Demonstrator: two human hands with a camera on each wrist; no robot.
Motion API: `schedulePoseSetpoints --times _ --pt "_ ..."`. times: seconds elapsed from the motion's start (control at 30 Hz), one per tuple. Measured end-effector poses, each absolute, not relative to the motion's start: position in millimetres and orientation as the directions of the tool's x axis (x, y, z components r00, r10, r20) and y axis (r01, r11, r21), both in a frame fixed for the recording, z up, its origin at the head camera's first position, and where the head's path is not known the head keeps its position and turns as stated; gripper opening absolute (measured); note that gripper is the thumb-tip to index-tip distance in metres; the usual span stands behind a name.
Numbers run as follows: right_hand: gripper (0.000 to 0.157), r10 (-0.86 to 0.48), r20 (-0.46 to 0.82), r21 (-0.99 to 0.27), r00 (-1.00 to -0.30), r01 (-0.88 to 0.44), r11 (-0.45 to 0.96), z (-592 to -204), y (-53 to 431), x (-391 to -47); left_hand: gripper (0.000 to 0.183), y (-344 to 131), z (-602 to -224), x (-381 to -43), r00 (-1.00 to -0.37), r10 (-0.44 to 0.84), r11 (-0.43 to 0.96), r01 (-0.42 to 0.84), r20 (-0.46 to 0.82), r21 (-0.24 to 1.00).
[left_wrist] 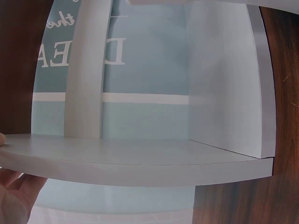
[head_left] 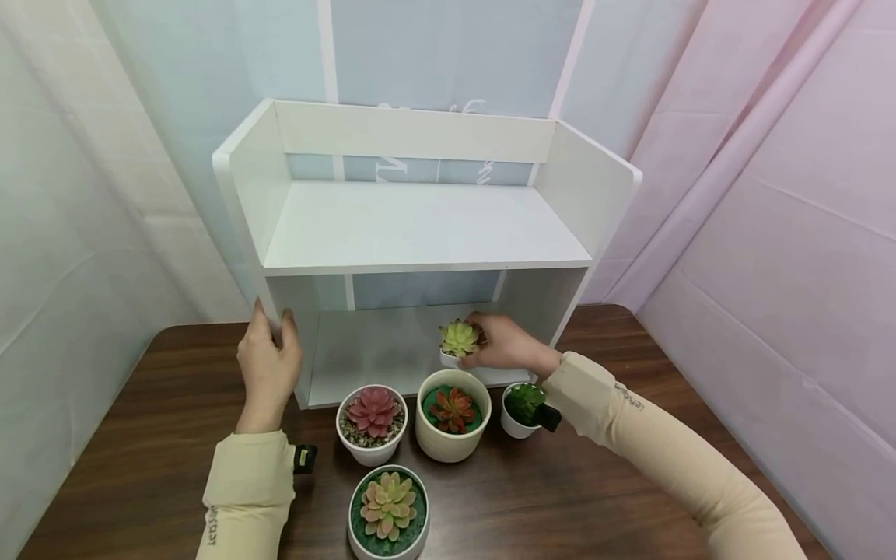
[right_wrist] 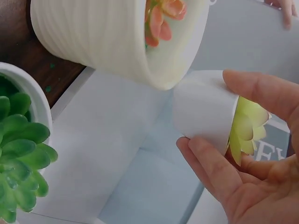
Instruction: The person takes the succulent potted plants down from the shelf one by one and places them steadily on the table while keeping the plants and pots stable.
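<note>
My right hand [head_left: 505,342] grips a small white pot with a yellow-green succulent [head_left: 460,339] by its sides, at the front of the shelf unit's lower compartment. In the right wrist view thumb and fingers pinch the white pot [right_wrist: 205,107] near its rim. My left hand [head_left: 271,364] holds the front edge of the unit's left side panel, fingers on its outer face and thumb inside; the left wrist view shows this hand [left_wrist: 18,196] around the white panel [left_wrist: 140,172]. The white shelf unit [head_left: 420,225] stands on the table.
Before the unit stand a pink succulent [head_left: 372,412], a red succulent in a cream pot [head_left: 451,443], and a dark green succulent [head_left: 523,404] by my right wrist. A peach-green succulent [head_left: 388,505] sits nearer on the brown table [head_left: 560,498]. Curtains [head_left: 784,194] hang around.
</note>
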State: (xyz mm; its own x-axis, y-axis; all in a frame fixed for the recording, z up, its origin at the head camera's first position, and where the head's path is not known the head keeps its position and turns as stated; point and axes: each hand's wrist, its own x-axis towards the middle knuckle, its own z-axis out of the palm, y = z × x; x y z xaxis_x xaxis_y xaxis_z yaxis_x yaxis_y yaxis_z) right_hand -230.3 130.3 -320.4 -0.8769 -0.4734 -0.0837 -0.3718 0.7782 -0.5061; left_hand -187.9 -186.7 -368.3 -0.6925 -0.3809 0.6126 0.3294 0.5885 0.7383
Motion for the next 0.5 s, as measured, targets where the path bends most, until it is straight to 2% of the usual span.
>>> schedulePoseSetpoints --times 0.5 --pt "0.059 -0.503 -0.086 -0.514 -0.86 -0.394 0.762 -308 136 -206 0.034 -188 -369 -188 -0.679 -0.38 0.588 0.347 0.628 0.731"
